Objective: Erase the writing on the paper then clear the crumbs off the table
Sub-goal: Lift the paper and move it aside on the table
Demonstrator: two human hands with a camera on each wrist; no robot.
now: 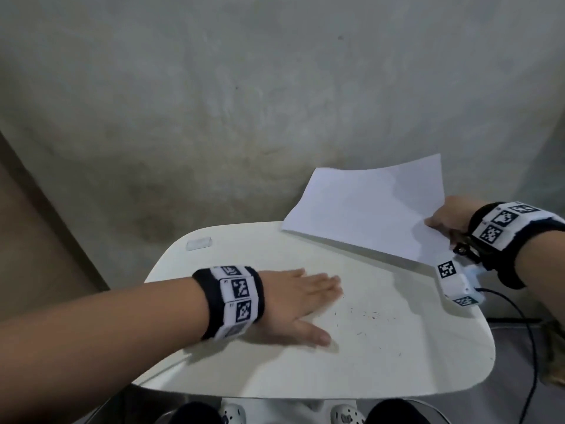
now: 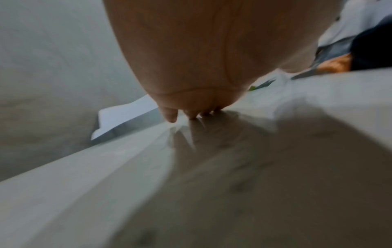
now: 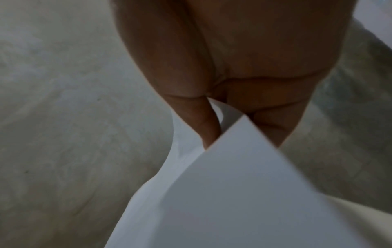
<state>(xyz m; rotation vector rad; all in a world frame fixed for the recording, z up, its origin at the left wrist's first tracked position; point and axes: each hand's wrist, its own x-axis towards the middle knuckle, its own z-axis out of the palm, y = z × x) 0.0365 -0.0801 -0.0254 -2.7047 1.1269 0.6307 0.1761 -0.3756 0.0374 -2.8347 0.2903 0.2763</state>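
Observation:
A white sheet of paper [image 1: 370,206] is lifted off the far right of the small white table [image 1: 397,362]; no writing shows on it. My right hand [image 1: 443,221] pinches its near right corner, thumb on top, and the right wrist view shows the paper [image 3: 244,193] caught between thumb and fingers. My left hand [image 1: 305,295] lies flat on the tabletop with straight fingers, left of the dark eraser crumbs [image 1: 370,316] scattered over the middle of the table. The left wrist view shows my fingers [image 2: 169,114] touching the table [image 2: 84,176]. A white eraser [image 1: 198,242] lies at the table's far left edge.
A grey concrete wall [image 1: 275,87] rises right behind the table. A black cable [image 1: 526,325] hangs off the right side. The person's knees and white shoes [image 1: 345,416] show below the front edge.

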